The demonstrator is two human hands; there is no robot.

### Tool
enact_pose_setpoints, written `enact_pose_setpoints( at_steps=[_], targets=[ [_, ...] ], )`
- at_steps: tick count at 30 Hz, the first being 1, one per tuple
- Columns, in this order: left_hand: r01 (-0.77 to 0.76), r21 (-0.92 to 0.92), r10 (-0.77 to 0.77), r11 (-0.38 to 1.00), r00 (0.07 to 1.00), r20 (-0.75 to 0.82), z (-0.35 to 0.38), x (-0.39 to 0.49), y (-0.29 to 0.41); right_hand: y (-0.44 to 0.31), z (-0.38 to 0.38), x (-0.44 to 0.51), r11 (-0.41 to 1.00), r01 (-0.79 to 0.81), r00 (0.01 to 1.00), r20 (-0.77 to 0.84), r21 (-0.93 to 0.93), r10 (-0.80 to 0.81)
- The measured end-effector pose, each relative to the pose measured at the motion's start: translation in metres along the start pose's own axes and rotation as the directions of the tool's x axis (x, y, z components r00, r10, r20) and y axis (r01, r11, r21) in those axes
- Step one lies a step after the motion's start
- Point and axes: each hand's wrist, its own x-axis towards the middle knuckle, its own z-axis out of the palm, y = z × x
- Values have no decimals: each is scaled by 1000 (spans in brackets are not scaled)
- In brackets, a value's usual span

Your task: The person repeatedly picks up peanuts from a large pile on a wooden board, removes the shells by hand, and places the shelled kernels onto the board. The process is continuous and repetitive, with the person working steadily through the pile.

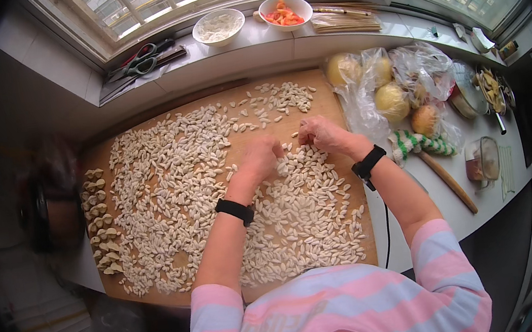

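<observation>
Small, pale, floured dough pieces (169, 188) shaped like little shells cover much of a wooden board (263, 140). My left hand (262, 159) is low over the board's middle, fingers bent down beside a cluster of pieces (288, 165). Just to its right, my right hand (322, 134) curls its fingertips downward at the upper edge of that cluster. My own hands hide the fingertips, so whether either one pinches a piece is unclear. Several larger folded dumplings (102, 221) stand in rows along the board's left edge.
On the sill are a bowl of flour (218, 26), a bowl of cut orange-red pieces (285, 14), scissors (143, 61) and thin sticks (345, 22). Right of the board lie bagged round fruit (391, 102), a green-white knitted item (423, 144), a wooden rod (447, 181) and a glass container (483, 161).
</observation>
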Motion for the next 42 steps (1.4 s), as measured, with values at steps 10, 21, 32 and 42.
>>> enact_pose_setpoints(
  at_steps=[10,21,32,42],
  targets=[
    [-6,61,17,998,983,-181,9,4,12,-11,0,6,985,-136,989,-42,107,141],
    [-12,-160,-23,987,975,-219,5,1,1,-26,-2,12,959,-241,968,-41,147,249],
    [-228,-75,183,971,904,-386,-19,5,42,-50,-24,18,414,-312,912,148,855,383],
    [-87,140,146,986,860,-489,-12,8,18,-32,-17,17,885,-166,975,-59,436,212]
  ],
)
